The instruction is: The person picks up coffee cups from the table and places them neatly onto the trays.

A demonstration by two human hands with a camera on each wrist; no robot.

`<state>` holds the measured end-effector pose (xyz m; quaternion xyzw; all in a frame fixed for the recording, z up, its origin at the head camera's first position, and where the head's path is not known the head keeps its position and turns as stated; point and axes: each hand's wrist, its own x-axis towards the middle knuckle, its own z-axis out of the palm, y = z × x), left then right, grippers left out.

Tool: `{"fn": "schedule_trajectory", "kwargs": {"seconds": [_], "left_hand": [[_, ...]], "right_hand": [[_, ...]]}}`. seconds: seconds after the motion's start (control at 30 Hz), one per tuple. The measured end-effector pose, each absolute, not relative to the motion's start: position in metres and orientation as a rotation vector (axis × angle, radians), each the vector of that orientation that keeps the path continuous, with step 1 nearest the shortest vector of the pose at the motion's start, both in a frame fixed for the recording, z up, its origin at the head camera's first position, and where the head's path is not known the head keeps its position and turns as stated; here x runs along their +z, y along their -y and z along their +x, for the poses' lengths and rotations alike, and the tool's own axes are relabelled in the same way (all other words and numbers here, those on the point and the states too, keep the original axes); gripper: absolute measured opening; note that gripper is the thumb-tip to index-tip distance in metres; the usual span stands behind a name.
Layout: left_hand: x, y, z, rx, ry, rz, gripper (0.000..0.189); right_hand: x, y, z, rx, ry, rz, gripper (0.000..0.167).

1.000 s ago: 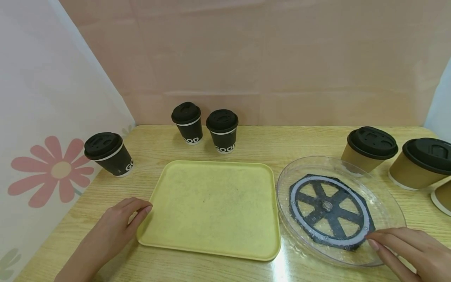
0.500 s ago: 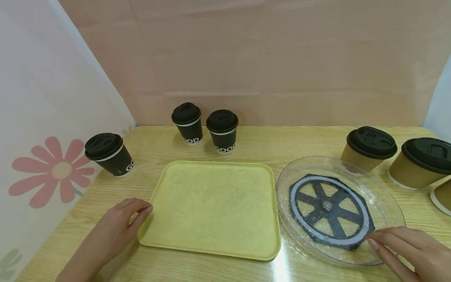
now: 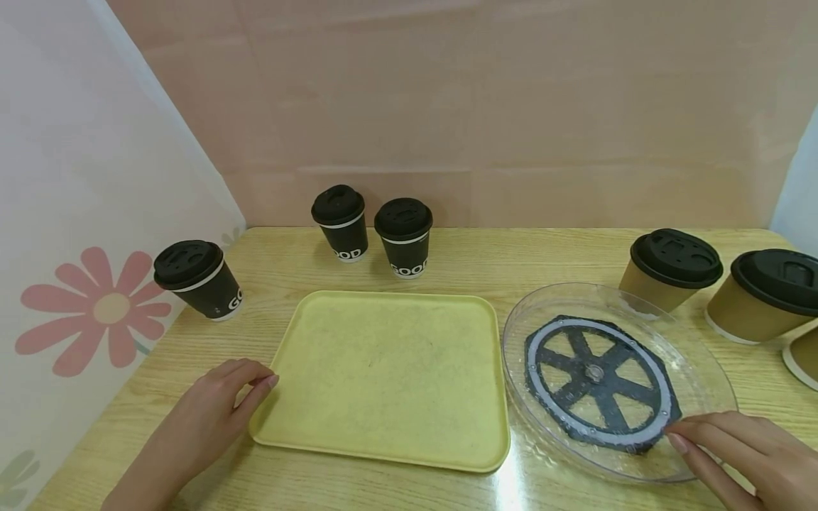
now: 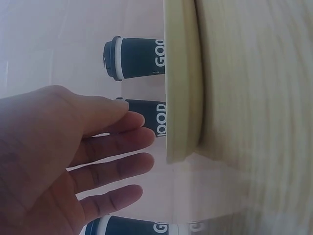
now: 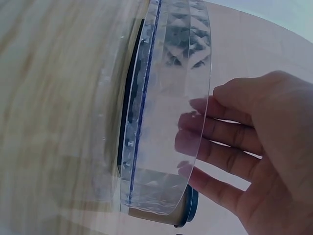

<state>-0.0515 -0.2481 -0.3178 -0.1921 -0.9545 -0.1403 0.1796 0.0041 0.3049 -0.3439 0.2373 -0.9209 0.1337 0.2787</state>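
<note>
Yellow tray [image 3: 383, 383] lies flat near the middle of the counter [image 3: 511, 255]; just right of it sits a clear dish [image 3: 699, 387], a dark spoked panel [image 3: 606, 404] showing through its bottom. Of the two hands, the left hand [image 3: 220, 397] has loosely spread fingers at the tray's left rim. The right hand [image 3: 754, 454], fingers slightly spread too, reaches over the dish's near right rim. I cannot tell whether either one touches. Black cups [image 3: 405, 245] with lids stand far beyond the tray and to the left; brown cups [image 3: 667, 284] stand right, beyond the dish, one cut off by the view's edge.
</note>
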Motion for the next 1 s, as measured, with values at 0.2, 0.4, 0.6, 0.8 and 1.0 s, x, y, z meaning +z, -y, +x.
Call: {"fn": "schedule_trajectory", "kwargs": {"seconds": [0.2,0.4,0.6,0.8,1.0], "left_hand": [[-0.3167,0.2479,-0.0512,-0.393,2.693,-0.531,0.015],[-0.3150,0.2468,-0.0519,-0.395,2.700,-0.538,0.014],[-0.3159,0.2476,-0.0516,-0.395,2.716,-0.535,0.014],[-0.3173,0.2482,-0.0518,-0.392,2.718,-0.543,0.015],[-0.3169,0.2480,-0.0521,-0.389,2.730,-0.540,0.015]], "right_hand": [[-0.3437,-0.3048,0.0042,0.358,2.472,0.643,0.056],[-0.3433,-0.3041,0.0048,0.356,2.472,0.632,0.055],[-0.3433,-0.3039,0.0046,0.334,2.486,0.612,0.057],[-0.3425,-0.3037,0.0044,0.344,2.478,0.636,0.055],[-0.3413,-0.3032,0.0041,0.374,2.456,0.660,0.056]]}}
